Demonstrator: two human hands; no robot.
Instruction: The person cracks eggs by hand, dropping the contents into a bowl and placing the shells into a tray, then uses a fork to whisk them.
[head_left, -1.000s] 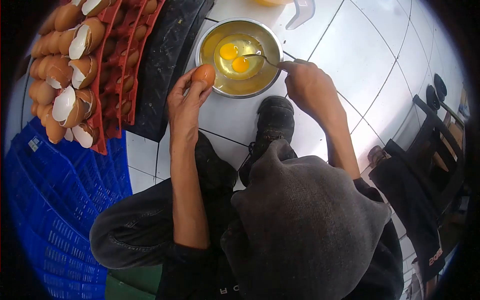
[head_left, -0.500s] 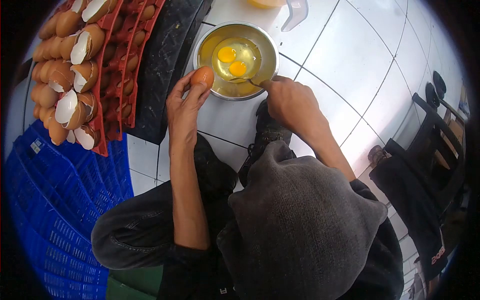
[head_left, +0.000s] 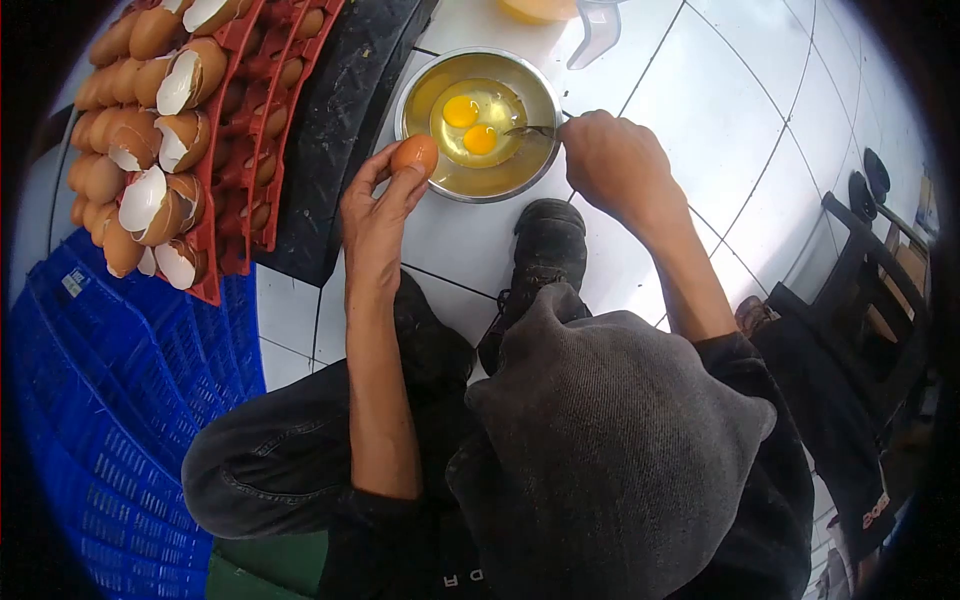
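Observation:
My left hand (head_left: 382, 205) grips a brown egg (head_left: 415, 154) between thumb and fingers at the left rim of a steel bowl (head_left: 405, 100). No crack shows on the side of the egg that I see. Two raw yolks, a left yolk (head_left: 460, 111) and a right yolk (head_left: 480, 139), lie in clear egg white inside the bowl. My right hand (head_left: 618, 165) is closed around the handle of a metal spoon-like utensil (head_left: 540, 131) at the bowl's right side. Its tip reaches in over the egg white; the handle is hidden in my fist.
Red egg trays (head_left: 225, 150) at upper left carry brown eggs and broken shells (head_left: 150, 205), beside a black ledge (head_left: 335, 140). Blue crates (head_left: 130, 400) stand below them. A clear plastic jug handle (head_left: 597, 38) shows at the top. A black chair (head_left: 870, 310) is at right.
My right hand has moved right, drawing the utensil's tip from below the yolks to the bowl's right side. My left hand still holds the egg near the rim. The view has shifted slightly.

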